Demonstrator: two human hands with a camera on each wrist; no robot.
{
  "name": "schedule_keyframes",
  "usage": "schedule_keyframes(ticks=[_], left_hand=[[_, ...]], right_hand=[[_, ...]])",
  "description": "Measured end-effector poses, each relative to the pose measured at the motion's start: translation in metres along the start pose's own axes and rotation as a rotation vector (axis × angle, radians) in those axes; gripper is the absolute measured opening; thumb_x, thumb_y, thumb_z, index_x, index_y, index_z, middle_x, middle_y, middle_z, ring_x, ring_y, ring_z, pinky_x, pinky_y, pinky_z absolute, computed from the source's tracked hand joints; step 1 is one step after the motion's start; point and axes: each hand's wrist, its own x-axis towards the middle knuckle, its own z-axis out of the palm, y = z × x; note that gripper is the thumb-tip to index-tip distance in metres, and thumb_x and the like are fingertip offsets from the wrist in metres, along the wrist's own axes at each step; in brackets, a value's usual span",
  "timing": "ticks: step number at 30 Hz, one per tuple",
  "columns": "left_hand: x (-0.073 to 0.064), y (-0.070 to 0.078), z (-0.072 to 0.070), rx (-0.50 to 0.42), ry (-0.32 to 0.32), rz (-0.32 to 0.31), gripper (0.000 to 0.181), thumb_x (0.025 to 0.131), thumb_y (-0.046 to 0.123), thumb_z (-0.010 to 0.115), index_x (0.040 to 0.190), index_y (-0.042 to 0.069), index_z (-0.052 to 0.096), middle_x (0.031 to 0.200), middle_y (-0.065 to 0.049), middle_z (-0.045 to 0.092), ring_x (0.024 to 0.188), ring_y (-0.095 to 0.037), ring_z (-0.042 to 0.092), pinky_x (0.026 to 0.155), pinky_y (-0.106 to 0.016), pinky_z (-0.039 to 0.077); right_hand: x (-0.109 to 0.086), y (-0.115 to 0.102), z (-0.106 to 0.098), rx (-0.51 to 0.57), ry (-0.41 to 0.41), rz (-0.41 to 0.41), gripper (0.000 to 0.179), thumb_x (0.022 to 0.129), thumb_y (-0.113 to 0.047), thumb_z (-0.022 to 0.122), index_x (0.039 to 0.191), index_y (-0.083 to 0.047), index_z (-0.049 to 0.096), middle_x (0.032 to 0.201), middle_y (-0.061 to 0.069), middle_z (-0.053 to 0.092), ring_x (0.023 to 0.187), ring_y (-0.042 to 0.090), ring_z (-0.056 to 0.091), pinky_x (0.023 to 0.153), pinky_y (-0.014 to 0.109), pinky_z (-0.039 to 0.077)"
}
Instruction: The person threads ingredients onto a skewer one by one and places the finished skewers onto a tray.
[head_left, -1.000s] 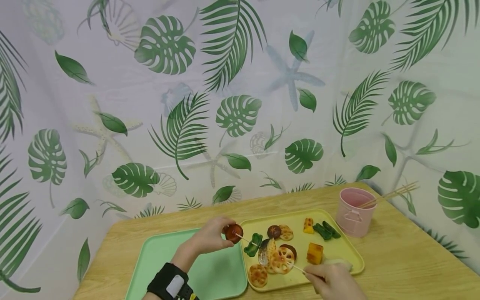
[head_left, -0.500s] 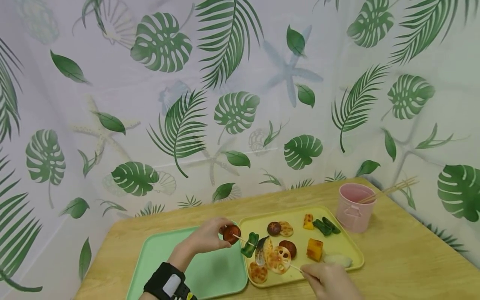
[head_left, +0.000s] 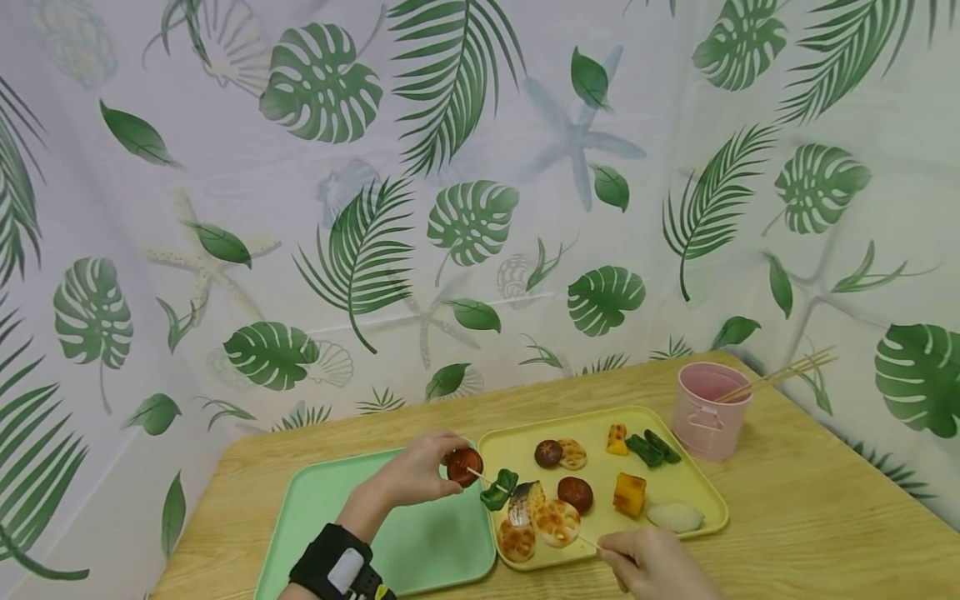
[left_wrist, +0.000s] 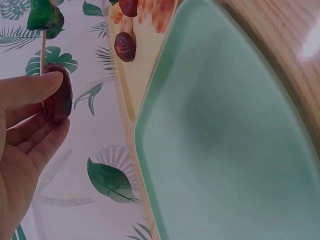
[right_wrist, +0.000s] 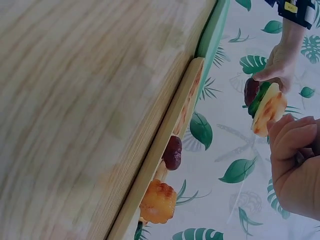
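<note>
Here, hands (head_left: 412, 477) (head_left: 654, 565) with grips on mushroom (head_left: 459, 468) and skewer (head_left: 589, 542), above adjoining tray rims (head_left: 493, 543).

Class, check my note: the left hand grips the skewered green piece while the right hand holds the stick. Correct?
No: the left hand grips the brown piece, not the green piece, as the left wrist view shows. The right hand does hold the stick.
</note>
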Motion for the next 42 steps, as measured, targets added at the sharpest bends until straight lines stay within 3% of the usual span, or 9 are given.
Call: schedule_keyframes(ticks=[4,8,11,17,22,25,29,37,42], left_hand=[[-0.001,-0.002,0.000,0.023,-0.022,0.010,0.044,0.075,0.009,0.075,0.116,0.003,0.060,0.103,-0.004,0.056,0.085,-0.016,0.053,0.071,-0.027,0.046],[-0.001,-0.003,0.000,0.005,-0.035,0.026,0.039,0.074,0.008,0.076,0.110,0.006,0.062,0.095,0.000,0.055,0.081,-0.014,0.052,0.069,-0.026,0.045],[-0.001,-0.003,0.000,-0.023,-0.043,0.019,0.039,0.074,0.009,0.076,0.110,0.006,0.062,0.095,0.000,0.055,0.082,-0.013,0.052,0.070,-0.025,0.046],[0.000,-0.001,0.003,-0.052,-0.060,0.003,0.041,0.076,0.010,0.075,0.115,0.006,0.061,0.103,-0.003,0.056,0.089,-0.015,0.054,0.074,-0.025,0.047],[0.000,0.000,0.004,-0.054,-0.061,0.006,0.040,0.076,0.008,0.075,0.113,0.006,0.061,0.103,-0.003,0.055,0.090,-0.015,0.055,0.075,-0.025,0.048],[0.000,0.000,0.006,-0.034,-0.059,0.022,0.039,0.076,0.007,0.074,0.113,0.006,0.061,0.103,-0.003,0.055,0.090,-0.015,0.054,0.074,-0.025,0.048],[0.000,-0.001,0.007,-0.009,-0.054,0.038,0.040,0.077,0.007,0.074,0.114,0.005,0.060,0.105,-0.005,0.055,0.091,-0.015,0.054,0.074,-0.025,0.047],[-0.003,-0.003,0.002,0.019,-0.066,0.025,0.044,0.078,0.006,0.073,0.119,0.004,0.058,0.112,-0.008,0.055,0.096,-0.019,0.054,0.077,-0.027,0.047],[-0.010,-0.006,-0.001,0.053,-0.062,0.027,0.043,0.077,0.005,0.072,0.118,0.004,0.058,0.112,-0.008,0.055,0.095,-0.019,0.054,0.075,-0.026,0.047]], right_hand=[[0.001,0.003,0.005,-0.159,0.098,-0.076,0.009,0.086,-0.003,0.061,0.087,-0.001,0.070,0.062,-0.008,0.058,0.049,-0.003,0.040,0.047,0.020,0.038],[0.001,0.001,0.009,-0.318,0.247,-0.144,0.007,0.080,-0.002,0.068,0.084,-0.003,0.073,0.076,0.003,0.069,0.058,0.001,0.056,0.052,0.020,0.046],[0.001,0.000,0.011,-0.389,0.310,-0.191,0.008,0.076,-0.001,0.071,0.083,-0.003,0.073,0.076,0.005,0.070,0.065,0.009,0.064,0.055,0.023,0.050],[0.002,0.002,0.016,-0.457,0.350,-0.246,0.009,0.073,-0.001,0.073,0.082,-0.003,0.074,0.074,0.004,0.070,0.066,0.012,0.065,0.055,0.022,0.050],[0.002,0.004,0.017,-0.345,0.239,-0.199,0.007,0.078,0.000,0.069,0.085,0.000,0.072,0.069,-0.001,0.067,0.058,0.002,0.058,0.051,0.019,0.046],[0.002,0.003,0.016,-0.242,0.142,-0.113,0.009,0.083,-0.001,0.065,0.088,0.001,0.072,0.061,-0.010,0.058,0.051,-0.004,0.047,0.047,0.018,0.041],[0.003,0.001,0.014,-0.142,0.082,-0.058,0.010,0.087,-0.004,0.061,0.082,-0.005,0.070,0.055,-0.017,0.046,0.046,-0.005,0.040,0.045,0.018,0.038],[0.008,0.003,0.018,0.172,-0.023,0.108,0.016,0.091,-0.008,0.056,0.092,0.003,0.069,0.056,-0.004,0.053,0.046,0.003,0.044,0.047,0.022,0.040],[0.015,0.001,0.027,0.295,-0.038,0.166,0.020,0.090,-0.008,0.057,0.092,0.008,0.068,0.057,0.001,0.054,0.046,0.006,0.042,0.048,0.022,0.041]])
